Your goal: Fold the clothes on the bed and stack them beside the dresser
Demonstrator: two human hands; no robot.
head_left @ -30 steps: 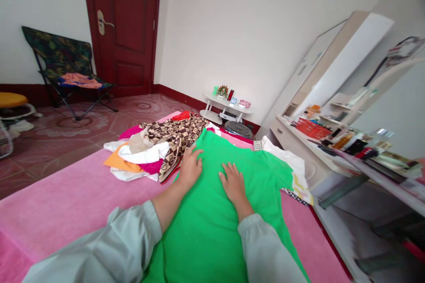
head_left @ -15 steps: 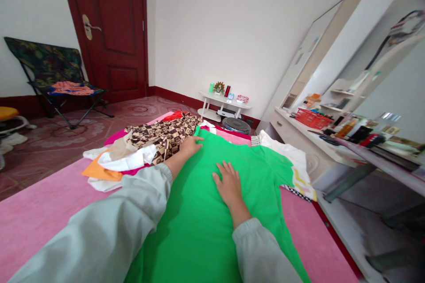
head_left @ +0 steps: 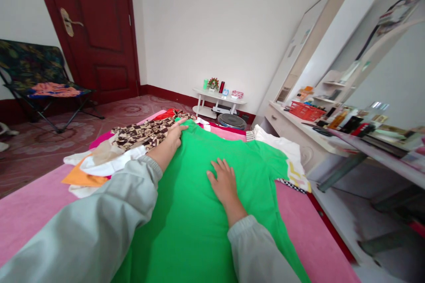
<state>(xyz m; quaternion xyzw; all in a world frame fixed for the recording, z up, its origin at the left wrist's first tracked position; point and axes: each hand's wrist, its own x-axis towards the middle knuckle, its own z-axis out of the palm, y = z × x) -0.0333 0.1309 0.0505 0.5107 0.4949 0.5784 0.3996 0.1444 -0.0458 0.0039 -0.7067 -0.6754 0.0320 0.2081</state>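
Note:
A green T-shirt (head_left: 195,212) lies spread out on a pink bed cover (head_left: 40,203). My left hand (head_left: 173,136) rests at the shirt's far left shoulder and sleeve, its fingers stretched forward over the cloth. What lies under its palm is hidden. Flat on the shirt's chest is my right hand (head_left: 225,183), with the fingers apart. Beside my left hand sits a heap with a brown checked garment (head_left: 142,132), a white cloth (head_left: 113,161) and an orange cloth (head_left: 84,177). A white garment (head_left: 279,141) shows beyond the shirt's right sleeve.
To the right stands a dressing table (head_left: 285,117) with a red basket (head_left: 307,111) and several bottles. A low white shelf (head_left: 217,95) is by the far wall. On the left are a folding chair (head_left: 36,59) and a dark red door (head_left: 96,31).
My left hand has slid a little forward and left along the shirt's shoulder. My right hand stays flat on the chest. The whole view has shifted slightly.

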